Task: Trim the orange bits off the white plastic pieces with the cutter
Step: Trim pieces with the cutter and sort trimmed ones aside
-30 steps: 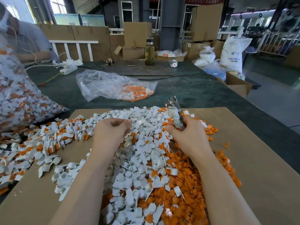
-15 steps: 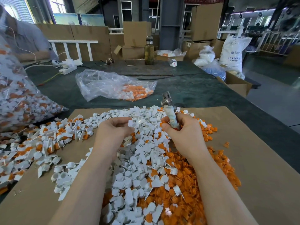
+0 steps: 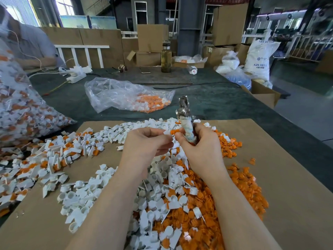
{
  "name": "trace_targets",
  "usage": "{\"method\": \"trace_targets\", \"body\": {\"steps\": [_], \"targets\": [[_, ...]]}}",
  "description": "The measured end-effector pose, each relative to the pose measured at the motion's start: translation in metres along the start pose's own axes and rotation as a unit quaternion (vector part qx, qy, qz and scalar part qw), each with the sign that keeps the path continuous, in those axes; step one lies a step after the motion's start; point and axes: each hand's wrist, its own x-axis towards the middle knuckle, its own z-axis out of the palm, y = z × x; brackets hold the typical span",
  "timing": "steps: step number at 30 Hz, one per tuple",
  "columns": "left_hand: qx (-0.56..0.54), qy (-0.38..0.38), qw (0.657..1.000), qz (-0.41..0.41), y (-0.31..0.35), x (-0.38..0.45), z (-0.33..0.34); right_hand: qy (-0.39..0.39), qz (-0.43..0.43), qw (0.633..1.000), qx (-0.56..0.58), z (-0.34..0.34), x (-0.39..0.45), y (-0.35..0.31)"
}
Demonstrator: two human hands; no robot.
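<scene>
Head view: above the cardboard sheet [image 3: 270, 177], left hand [image 3: 144, 145] pinching a white piece with orange bit [image 3: 170, 132], right hand [image 3: 200, 141] wrapped round the taped handle of the cutter [image 3: 185, 120], blades pointing up, away from the piece. Judged well along but unfinished: heap of loose orange offcuts [image 3: 239, 179] on the sheet's right, trimmed white pieces [image 3: 158, 177] mid-sheet, untrimmed white-and-orange pieces [image 3: 59, 152] on its left, plus a full clear bag [image 3: 21, 112] beyond the left edge. Far past the sheet, white sack [image 3: 259, 58] printed "ABS RESIN".

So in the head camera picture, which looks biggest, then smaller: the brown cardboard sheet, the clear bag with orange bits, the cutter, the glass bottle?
1. Cardboard sheet
2. Clear bag
3. Cutter and glass bottle look alike; the bottle stands farther away, so unsure.
</scene>
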Motion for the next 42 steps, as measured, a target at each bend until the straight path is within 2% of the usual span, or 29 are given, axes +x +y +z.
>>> {"method": "trace_targets", "body": {"steps": [5, 10, 15, 25, 36, 42], "targets": [[-0.006, 0.013, 1.000, 0.018, 0.003, -0.004, 0.004, 0.033, -0.020, 0.997, -0.061, 0.002, -0.002, -0.001], [0.074, 0.044, 0.993, 0.079, 0.004, -0.006, 0.007, 0.059, -0.039, 0.993, -0.090, 0.004, -0.003, -0.003], [0.119, 0.049, 0.985, 0.113, 0.004, -0.008, 0.010, 0.055, -0.019, 0.996, -0.067, 0.003, -0.002, -0.002], [0.197, 0.052, 0.967, 0.155, 0.003, -0.009, 0.011, 0.035, -0.019, 0.994, -0.097, 0.001, -0.001, -0.002], [0.202, 0.099, 0.964, 0.139, -0.001, -0.005, 0.010, -0.050, 0.008, 0.998, -0.029, -0.001, 0.003, 0.000], [0.081, 0.072, 0.989, 0.101, 0.001, -0.003, 0.003, -0.145, 0.043, 0.988, -0.002, -0.018, 0.005, -0.001]]}}
